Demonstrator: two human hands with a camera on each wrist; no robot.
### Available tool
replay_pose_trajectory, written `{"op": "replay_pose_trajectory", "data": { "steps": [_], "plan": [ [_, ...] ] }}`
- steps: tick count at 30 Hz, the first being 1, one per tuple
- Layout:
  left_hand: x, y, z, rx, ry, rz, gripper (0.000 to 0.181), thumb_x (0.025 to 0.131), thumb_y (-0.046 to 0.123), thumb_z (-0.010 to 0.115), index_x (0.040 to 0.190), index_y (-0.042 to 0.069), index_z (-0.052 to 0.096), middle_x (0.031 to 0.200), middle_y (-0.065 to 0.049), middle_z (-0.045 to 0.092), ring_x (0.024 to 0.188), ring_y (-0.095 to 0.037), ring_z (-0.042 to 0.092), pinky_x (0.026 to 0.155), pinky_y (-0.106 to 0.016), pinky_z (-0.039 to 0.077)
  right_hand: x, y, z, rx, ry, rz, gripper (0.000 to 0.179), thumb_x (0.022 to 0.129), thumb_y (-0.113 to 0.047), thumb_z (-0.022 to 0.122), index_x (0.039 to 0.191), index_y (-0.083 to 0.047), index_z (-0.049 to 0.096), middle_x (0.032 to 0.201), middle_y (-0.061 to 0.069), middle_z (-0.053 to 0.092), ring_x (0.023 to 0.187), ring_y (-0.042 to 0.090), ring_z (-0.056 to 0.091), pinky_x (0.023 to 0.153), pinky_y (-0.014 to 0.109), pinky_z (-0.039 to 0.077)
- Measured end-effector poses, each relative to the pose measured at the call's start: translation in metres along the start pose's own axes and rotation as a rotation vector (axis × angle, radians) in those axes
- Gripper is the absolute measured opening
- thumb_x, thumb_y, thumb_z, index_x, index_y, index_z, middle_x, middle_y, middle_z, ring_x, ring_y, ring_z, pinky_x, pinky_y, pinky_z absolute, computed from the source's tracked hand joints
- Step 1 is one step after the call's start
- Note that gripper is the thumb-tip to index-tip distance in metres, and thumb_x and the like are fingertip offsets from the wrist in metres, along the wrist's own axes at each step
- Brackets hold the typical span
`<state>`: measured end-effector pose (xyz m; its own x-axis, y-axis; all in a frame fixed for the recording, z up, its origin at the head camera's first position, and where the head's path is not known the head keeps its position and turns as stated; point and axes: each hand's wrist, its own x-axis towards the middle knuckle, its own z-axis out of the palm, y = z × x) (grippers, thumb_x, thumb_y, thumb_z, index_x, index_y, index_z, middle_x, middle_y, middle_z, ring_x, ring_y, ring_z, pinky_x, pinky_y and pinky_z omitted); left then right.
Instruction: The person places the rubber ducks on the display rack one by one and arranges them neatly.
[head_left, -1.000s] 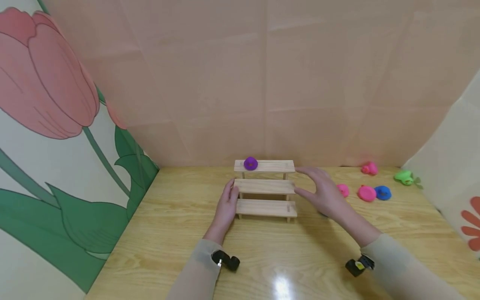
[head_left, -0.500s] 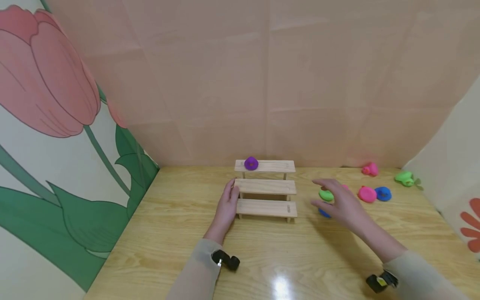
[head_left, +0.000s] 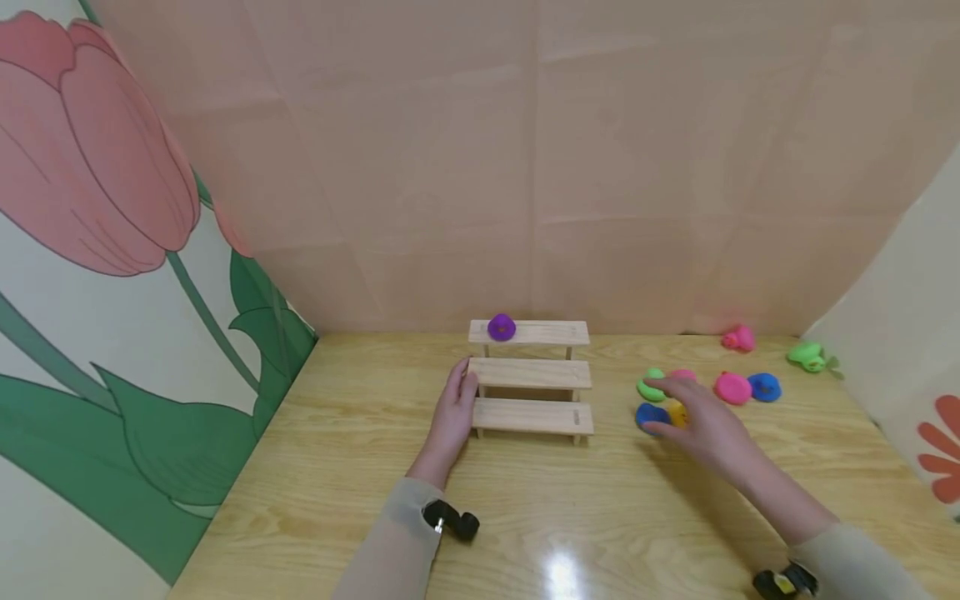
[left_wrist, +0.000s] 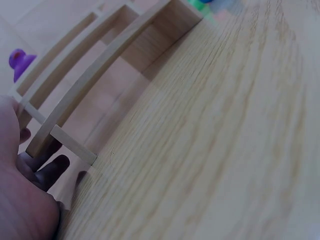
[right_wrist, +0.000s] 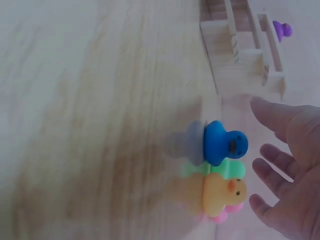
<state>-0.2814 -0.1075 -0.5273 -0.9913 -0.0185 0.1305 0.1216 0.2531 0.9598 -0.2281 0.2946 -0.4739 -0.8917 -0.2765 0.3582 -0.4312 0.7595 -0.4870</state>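
A three-tier wooden stand (head_left: pixel 531 415) stands mid-table, with a purple rubber duck (head_left: pixel 502 327) at the left of its top tier. My left hand (head_left: pixel 451 408) holds the stand's left end; in the left wrist view its fingers (left_wrist: pixel 52 172) curl around the end of the boards. Thumb and fingers apart, my right hand (head_left: pixel 708 425) hovers beside a blue rubber duck (right_wrist: pixel 222 143) and a yellow rubber duck (right_wrist: pixel 223 194), touching neither in the right wrist view. Behind these two sits a green duck (head_left: pixel 651 385). Part of the yellow duck is hidden in the head view.
Further right lie a pink duck (head_left: pixel 732 388) and another blue duck (head_left: pixel 765 387). A pink toy (head_left: pixel 738 338) and a green toy (head_left: pixel 807 357) lie near the back. Another pink duck (head_left: pixel 682 376) is partly hidden behind my right hand. A pinkish backdrop (head_left: pixel 525 167) closes off the rear.
My right hand has moved away from the stand's right end, rightward and toward me, to the ducks. My left hand and the stand have stayed in place.
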Motion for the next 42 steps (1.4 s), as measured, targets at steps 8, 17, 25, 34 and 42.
{"op": "replay_pose_trajectory", "data": {
  "steps": [8, 17, 25, 34, 42],
  "plan": [
    [0.001, -0.001, 0.000, -0.014, -0.002, -0.002, 0.061, 0.118, 0.058, 0.042, 0.172, 0.029, 0.040, 0.170, -0.008, 0.048, 0.158, -0.031, 0.042, 0.132, -0.051, 0.030, -0.007, 0.013, 0.006, -0.007, -0.016, -0.001, 0.066, 0.087, -0.017, 0.097, 0.145, -0.002, 0.068, 0.145, 0.027, 0.067, 0.131, 0.055, 0.060, 0.103, 0.077, 0.049],
    [0.000, -0.001, 0.001, -0.020, 0.010, 0.004, 0.062, 0.118, 0.057, 0.043, 0.171, 0.027, 0.042, 0.169, -0.010, 0.049, 0.158, -0.034, 0.042, 0.132, -0.054, 0.030, -0.009, 0.021, 0.011, -0.028, -0.044, 0.036, 0.070, 0.086, -0.019, 0.099, 0.147, -0.005, 0.067, 0.145, 0.026, 0.066, 0.133, 0.057, 0.057, 0.107, 0.078, 0.047],
    [-0.001, 0.001, 0.001, -0.021, 0.007, 0.001, 0.062, 0.118, 0.056, 0.043, 0.172, 0.026, 0.041, 0.170, -0.010, 0.049, 0.158, -0.034, 0.042, 0.132, -0.054, 0.030, -0.011, 0.026, 0.013, -0.046, -0.010, -0.009, 0.067, 0.084, -0.020, 0.100, 0.143, -0.003, 0.071, 0.138, 0.024, 0.072, 0.126, 0.054, 0.061, 0.102, 0.075, 0.049],
    [0.000, -0.001, 0.001, -0.008, 0.005, -0.005, 0.063, 0.118, 0.057, 0.042, 0.172, 0.025, 0.040, 0.171, -0.010, 0.047, 0.160, -0.034, 0.039, 0.133, -0.055, 0.028, -0.010, 0.034, 0.018, -0.083, 0.016, -0.036, 0.062, 0.082, -0.019, 0.101, 0.136, -0.003, 0.075, 0.129, 0.021, 0.076, 0.116, 0.050, 0.065, 0.098, 0.071, 0.052],
    [0.000, 0.001, 0.001, -0.002, 0.002, -0.010, 0.063, 0.118, 0.057, 0.042, 0.173, 0.027, 0.039, 0.172, -0.009, 0.046, 0.160, -0.034, 0.039, 0.133, -0.054, 0.028, -0.006, 0.037, 0.020, -0.077, -0.012, -0.026, 0.058, 0.083, -0.019, 0.100, 0.133, -0.001, 0.076, 0.128, 0.021, 0.076, 0.116, 0.051, 0.065, 0.100, 0.072, 0.051]
  ]
}}
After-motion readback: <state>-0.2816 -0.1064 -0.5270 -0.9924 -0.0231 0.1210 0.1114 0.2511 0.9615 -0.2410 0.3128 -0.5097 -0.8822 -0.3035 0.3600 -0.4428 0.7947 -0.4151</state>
